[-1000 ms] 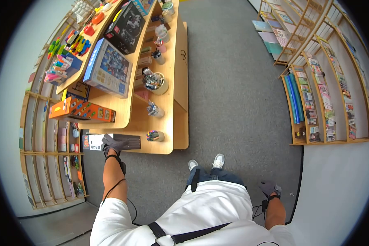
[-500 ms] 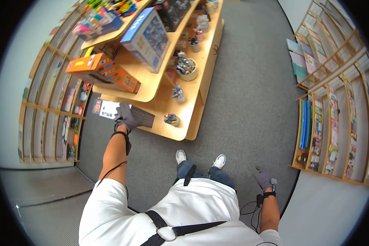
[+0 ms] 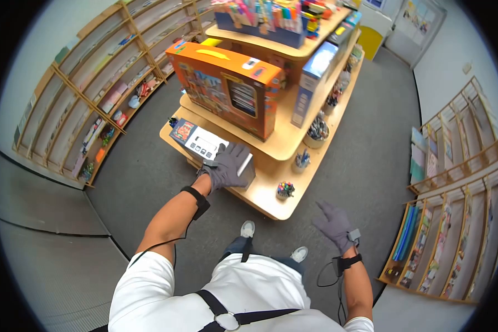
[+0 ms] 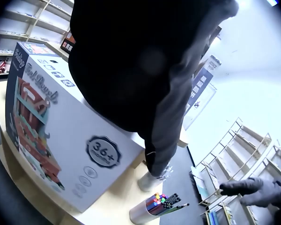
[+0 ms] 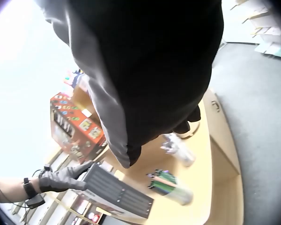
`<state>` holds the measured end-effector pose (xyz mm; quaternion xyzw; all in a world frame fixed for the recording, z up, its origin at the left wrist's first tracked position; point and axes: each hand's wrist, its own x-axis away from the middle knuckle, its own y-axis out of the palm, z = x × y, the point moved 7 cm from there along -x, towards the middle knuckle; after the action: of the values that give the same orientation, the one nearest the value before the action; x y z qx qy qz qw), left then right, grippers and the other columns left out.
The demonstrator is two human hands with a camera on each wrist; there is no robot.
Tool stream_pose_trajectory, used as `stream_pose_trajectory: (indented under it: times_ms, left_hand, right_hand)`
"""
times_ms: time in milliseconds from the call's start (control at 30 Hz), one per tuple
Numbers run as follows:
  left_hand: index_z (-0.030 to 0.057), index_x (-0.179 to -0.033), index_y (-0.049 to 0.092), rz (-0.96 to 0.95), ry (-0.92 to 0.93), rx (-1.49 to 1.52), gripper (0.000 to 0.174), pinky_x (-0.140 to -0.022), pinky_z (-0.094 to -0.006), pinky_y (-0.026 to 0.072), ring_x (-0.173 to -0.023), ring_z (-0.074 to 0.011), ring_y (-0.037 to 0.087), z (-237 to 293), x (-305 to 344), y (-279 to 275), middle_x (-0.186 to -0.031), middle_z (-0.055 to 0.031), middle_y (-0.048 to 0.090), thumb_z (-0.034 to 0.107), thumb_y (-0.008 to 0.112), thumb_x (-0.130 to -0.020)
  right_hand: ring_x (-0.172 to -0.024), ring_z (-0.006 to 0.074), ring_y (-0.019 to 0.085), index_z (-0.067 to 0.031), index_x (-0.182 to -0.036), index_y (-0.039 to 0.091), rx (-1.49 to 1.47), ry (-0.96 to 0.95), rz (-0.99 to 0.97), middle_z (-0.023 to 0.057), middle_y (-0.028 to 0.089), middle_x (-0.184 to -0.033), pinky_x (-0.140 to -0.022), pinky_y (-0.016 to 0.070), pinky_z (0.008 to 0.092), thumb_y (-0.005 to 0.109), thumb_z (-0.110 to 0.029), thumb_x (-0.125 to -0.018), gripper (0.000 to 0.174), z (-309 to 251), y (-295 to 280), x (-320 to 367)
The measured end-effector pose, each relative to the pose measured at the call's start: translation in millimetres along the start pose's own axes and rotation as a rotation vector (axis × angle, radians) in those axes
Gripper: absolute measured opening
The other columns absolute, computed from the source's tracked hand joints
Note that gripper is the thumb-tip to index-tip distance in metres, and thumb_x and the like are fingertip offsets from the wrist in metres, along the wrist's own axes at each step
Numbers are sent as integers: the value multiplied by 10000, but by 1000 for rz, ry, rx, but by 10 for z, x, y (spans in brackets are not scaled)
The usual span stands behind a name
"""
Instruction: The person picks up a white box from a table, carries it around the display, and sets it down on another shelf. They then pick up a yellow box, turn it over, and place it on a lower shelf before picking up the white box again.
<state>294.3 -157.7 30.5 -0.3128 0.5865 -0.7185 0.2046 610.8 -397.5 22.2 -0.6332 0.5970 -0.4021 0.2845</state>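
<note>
A toy tool-bench box with a white top stands on the lower tier of a wooden display shelf. Its front, marked 36+, faces the left wrist view. My gloved left hand rests on top of the box near its right end, fingers extended across it; the palm side is hidden. In the right wrist view the box's grey striped side shows beside that hand. My gloved right hand hangs in the air right of the shelf, fingers extended, with nothing in it.
An orange toy box stands on the tier above. Cups of markers and pens line the shelf's right side. Wall racks run along the left, and a magazine rack stands at the right.
The view has turned left and come closer to the shelf's end. My left hand stays on the box's top. My right hand has risen and moved forward toward the shelf.
</note>
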Motion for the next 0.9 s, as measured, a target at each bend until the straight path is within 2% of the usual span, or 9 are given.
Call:
stream_pose_trajectory:
  times_ms: [67,133,167,233,367,533,700,767,900]
  left_hand:
    - [43,-1639,369,24,20,28,1229,-1270,-656,248,-1575,-522,268,-261,42,-34,-1676,-290,349,660,822,-677]
    - [80,-1649,377,27,74,45,1211,-1278,-651,234,-1585,-510,260,-474,110,-17,-1689,-275,342,667,812,-683]
    - [80,-1649,377,24,79,50,1211,-1278,-651,234,-1585,-510,260,-588,130,25,-1689,-275,342,667,812,-683]
    - [98,-1658,369,115,97,-15,1211,-1282,-650,221,-1589,-496,260,-835,148,77,-1692,-263,345,665,817,-686]
    - [117,-1669,355,130,60,-61,1232,-1291,-645,199,-1600,-477,250,-1114,202,75,-1700,-247,342,645,847,-670]
    - [128,-1672,351,97,68,-85,1248,-1286,-623,223,-1599,-444,267,-1381,81,-6,-1697,-227,355,579,907,-649]
    - [126,-1640,391,129,90,-161,1202,-1260,-580,293,-1544,-433,362,-1657,146,-119,-1631,-217,439,512,930,-638]
    - [120,-1600,432,233,74,-124,1137,-1217,-559,345,-1470,-416,442,-1903,166,-47,-1548,-200,510,485,924,-642]
    - [86,-1494,527,365,191,-129,968,-1100,-540,421,-1273,-381,566,-2004,155,-129,-1322,-171,628,422,885,-660]
  right_hand:
    - [-1327,435,632,-64,-1505,572,0,-32,-77,230,607,-1516,-1125,516,464,777,-414,-877,748,-549,26,-380]
    - [-1302,431,649,-72,-1536,548,63,-203,81,258,594,-1519,-1070,546,465,830,-412,-853,814,-1000,11,-676]
    - [-1302,431,649,-72,-1536,548,64,-197,78,258,594,-1519,-1070,546,465,830,-412,-853,814,-1161,23,-808]
    - [-1321,432,642,-51,-1571,505,-59,-325,265,263,596,-1517,-1099,524,452,841,-359,-851,852,-1561,-180,-1045]
    - [-1393,414,597,-28,-1574,495,-138,-340,411,268,585,-1530,-1141,489,441,839,-307,-858,842,-2019,-496,-1386]
    - [-1441,392,558,1,-1561,494,-358,-136,28,289,565,-1542,-1194,435,456,844,-345,-843,871,-2410,-150,-1706]
    - [-1448,422,527,-11,-1579,460,114,-322,3,286,510,-1582,-1198,434,473,874,-431,-771,1000,-2460,795,-2059]
    - [-1413,438,543,-28,-1594,434,368,-405,-2,280,506,-1571,-1175,460,478,881,-460,-734,1062,-2522,1035,-2104]
    - [-1277,439,597,-57,-1588,416,421,-293,-16,257,548,-1462,-1065,529,489,863,-457,-726,1050,-2704,964,-2116]
